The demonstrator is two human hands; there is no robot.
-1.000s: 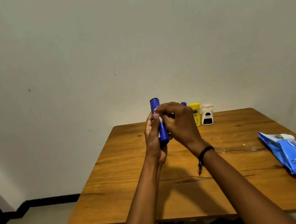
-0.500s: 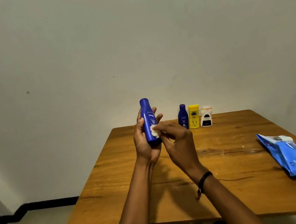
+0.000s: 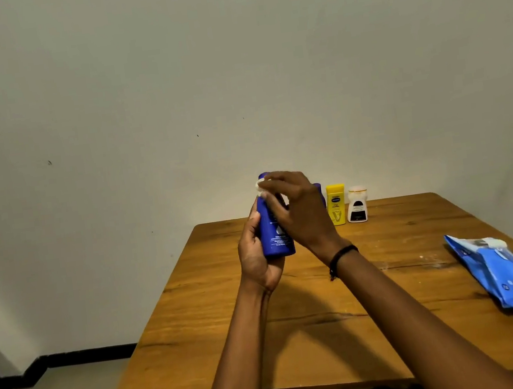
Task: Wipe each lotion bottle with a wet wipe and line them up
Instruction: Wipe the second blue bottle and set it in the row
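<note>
My left hand [image 3: 255, 256] grips a tall blue lotion bottle [image 3: 274, 234] upright above the wooden table [image 3: 311, 301]. My right hand [image 3: 296, 212] pinches a small white wet wipe [image 3: 260, 186] against the bottle's cap and covers most of its upper part. At the table's far edge stand a yellow bottle [image 3: 336, 204] and a white bottle with a dark label [image 3: 357, 204]. A small dark blue bottle [image 3: 319, 193] to their left is mostly hidden behind my right hand.
A blue wet wipe pack [image 3: 507, 272] lies flat near the table's right edge. The table stands against a plain wall, with the floor and a black skirting [image 3: 84, 355] to the left.
My right hand slid the wipe up from the bottle's middle to its cap. The bottle and my left hand shifted slightly right, hiding the small blue bottle.
</note>
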